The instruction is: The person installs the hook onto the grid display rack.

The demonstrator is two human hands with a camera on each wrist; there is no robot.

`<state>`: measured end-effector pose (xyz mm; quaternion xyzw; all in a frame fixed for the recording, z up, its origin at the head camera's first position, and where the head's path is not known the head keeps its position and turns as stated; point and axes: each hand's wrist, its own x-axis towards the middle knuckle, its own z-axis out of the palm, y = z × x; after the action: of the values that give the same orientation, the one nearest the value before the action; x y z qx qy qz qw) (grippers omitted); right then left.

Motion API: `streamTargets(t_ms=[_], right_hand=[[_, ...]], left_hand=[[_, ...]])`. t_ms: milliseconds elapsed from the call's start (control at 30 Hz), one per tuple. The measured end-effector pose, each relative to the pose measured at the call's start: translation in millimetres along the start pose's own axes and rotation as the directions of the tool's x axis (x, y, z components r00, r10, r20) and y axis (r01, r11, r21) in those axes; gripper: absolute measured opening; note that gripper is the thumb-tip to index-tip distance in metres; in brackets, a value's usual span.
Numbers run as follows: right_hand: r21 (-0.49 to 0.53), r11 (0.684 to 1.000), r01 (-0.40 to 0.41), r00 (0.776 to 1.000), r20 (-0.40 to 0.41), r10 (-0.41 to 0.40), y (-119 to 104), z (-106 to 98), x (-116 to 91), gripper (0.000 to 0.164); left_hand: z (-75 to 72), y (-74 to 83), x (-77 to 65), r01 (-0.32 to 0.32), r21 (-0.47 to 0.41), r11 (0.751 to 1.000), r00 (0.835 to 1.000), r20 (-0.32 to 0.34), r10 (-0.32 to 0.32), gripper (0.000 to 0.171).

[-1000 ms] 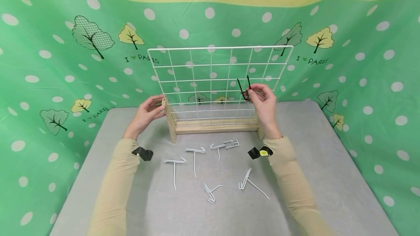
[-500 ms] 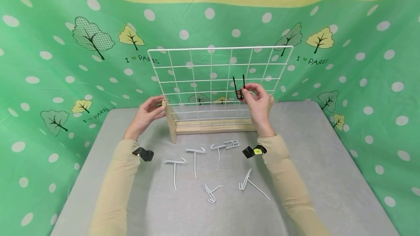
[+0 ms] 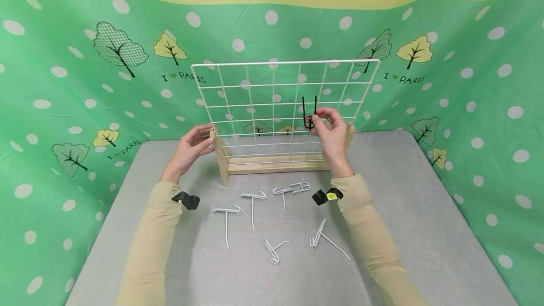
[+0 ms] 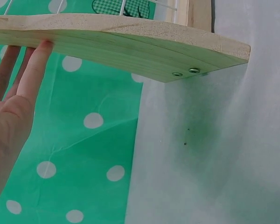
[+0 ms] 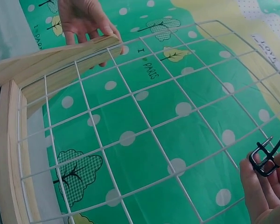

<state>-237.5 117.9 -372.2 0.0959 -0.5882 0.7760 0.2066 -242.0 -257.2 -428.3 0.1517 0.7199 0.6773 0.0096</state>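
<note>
The right hand (image 3: 333, 131) pinches a black wire hook (image 3: 308, 117) between thumb and fingers, the hook's two prongs pointing to twelve o'clock. That hook is in front of a white wire grid (image 3: 273, 105), toward three o'clock from the grid's centre; whether it touches the wires I cannot tell. Between eight and nine o'clock of the hook, the left hand (image 3: 191, 148) has its fingers extended and touching the wooden end piece (image 3: 220, 159) of the stand. The grid stands upright along the wooden base bar (image 3: 280, 168). Several white wire hooks (image 3: 252, 196) lie on the grey table (image 3: 425, 230), fanned from about half past five to half past seven below the black one. Behind everything, toward twelve, hangs a green dotted cloth (image 3: 272, 37)
</note>
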Motion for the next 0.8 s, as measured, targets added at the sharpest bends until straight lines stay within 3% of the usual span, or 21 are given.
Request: streamTargets(t_ms=[400, 800], right_hand=[[-0.014, 1.000, -0.006, 1.000, -0.026, 0.006, 6.0, 0.8, -2.7, 0.015], [-0.031, 0.998, -0.055, 0.998, -0.011, 0.055, 15.1, -4.2, -7.9, 0.023]], left_hand=[[-0.5, 0.7, 1.7, 0.001, -0.031, 1.000, 1.000, 0.006, -0.001, 0.042], [0.5, -4.1, 0.0, 0.014, 0.003, 1.000, 1.000, -0.022, -0.014, 0.042]])
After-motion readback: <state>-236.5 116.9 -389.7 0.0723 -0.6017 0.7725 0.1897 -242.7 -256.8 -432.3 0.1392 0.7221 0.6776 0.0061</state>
